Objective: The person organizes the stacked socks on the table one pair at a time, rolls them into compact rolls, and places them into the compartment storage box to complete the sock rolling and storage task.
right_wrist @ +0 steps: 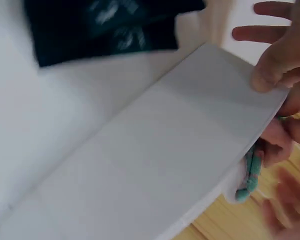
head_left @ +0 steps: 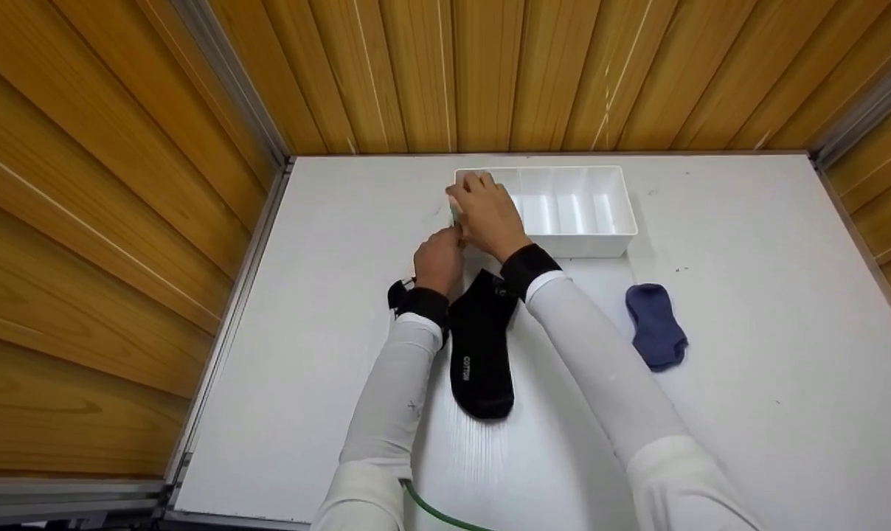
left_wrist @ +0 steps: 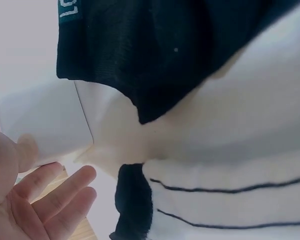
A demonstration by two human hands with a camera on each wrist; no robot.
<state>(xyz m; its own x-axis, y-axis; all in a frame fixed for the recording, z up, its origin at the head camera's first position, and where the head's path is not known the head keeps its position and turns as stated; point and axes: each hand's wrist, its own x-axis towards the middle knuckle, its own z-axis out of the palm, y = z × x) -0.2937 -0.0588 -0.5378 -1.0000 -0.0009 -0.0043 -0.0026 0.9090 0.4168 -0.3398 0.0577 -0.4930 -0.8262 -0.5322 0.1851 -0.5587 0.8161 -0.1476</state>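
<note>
Over the left end of the white compartment box, a white sock with green trim shows between my hands. My right hand bends over the box's near left corner, and its fingers hold the sock; some are blurred in the right wrist view. My left hand is just below, thumb at the corner, other fingers loosely extended. It appears to pinch the sock's edge, though its index finger is mostly hidden. A black sock pair lies below the hands. Partly under my left wrist is a white sock with black stripes.
A folded blue sock lies on the white table to the right of my right forearm. Wood-patterned panels stand behind and at both sides. A green cable runs from my left sleeve.
</note>
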